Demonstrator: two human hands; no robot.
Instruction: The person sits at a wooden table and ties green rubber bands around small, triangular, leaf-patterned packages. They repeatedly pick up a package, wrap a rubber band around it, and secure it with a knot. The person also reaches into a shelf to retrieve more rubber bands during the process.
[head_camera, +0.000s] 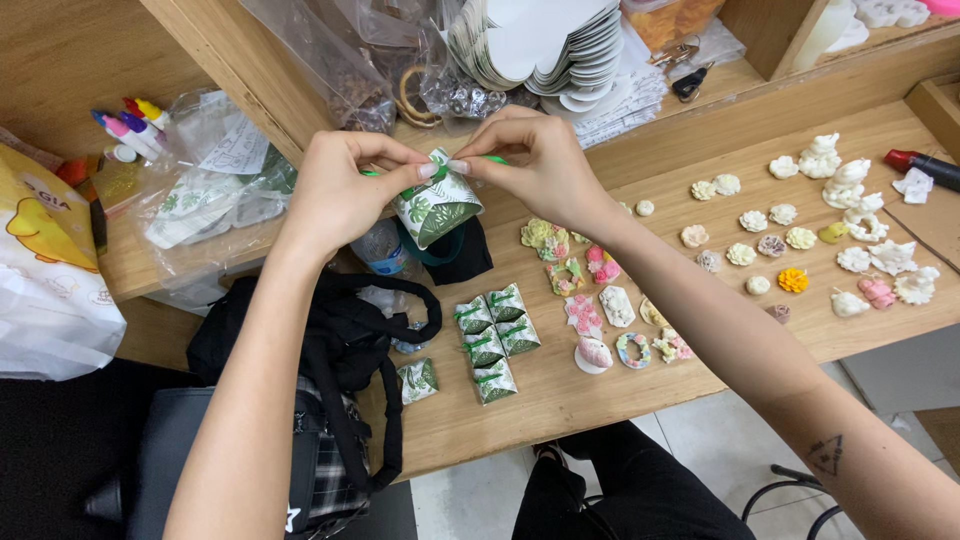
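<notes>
Now we hold one small leaf-print pouch (437, 208) up above the wooden table (560, 385), between both hands. Our left hand (345, 190) pinches the top of the pouch with thumb and forefinger pressed together, and our right hand (540, 160) does the same from the other side; both also grip a thin green tie (495, 159) that runs across the top. We judge that the tie is being fastened and is not yet closed.

On the table, just below, five finished pouches (495, 340) lie in a tight group, each with a green tie around it, and one more pouch (418, 380) lies apart, near the table edge. So a part of the work looks done. Many small moulded figures (800, 240) in white, cream, pink and yellow are spread over the right side of the table, well apart from the pouches; we judge these are what is left to pack, though we cannot tell what is inside the closed ones.

Around us, a black bag (330, 350) stands at the left of the table and its straps lie near the pouches. A clear plastic bag (215, 190) with more leaf-print material rests on the shelf, beside some coloured markers (130, 125). A stack of white cut cards (545, 45) stands behind our hands. Nothing blocks the hands directly.
</notes>
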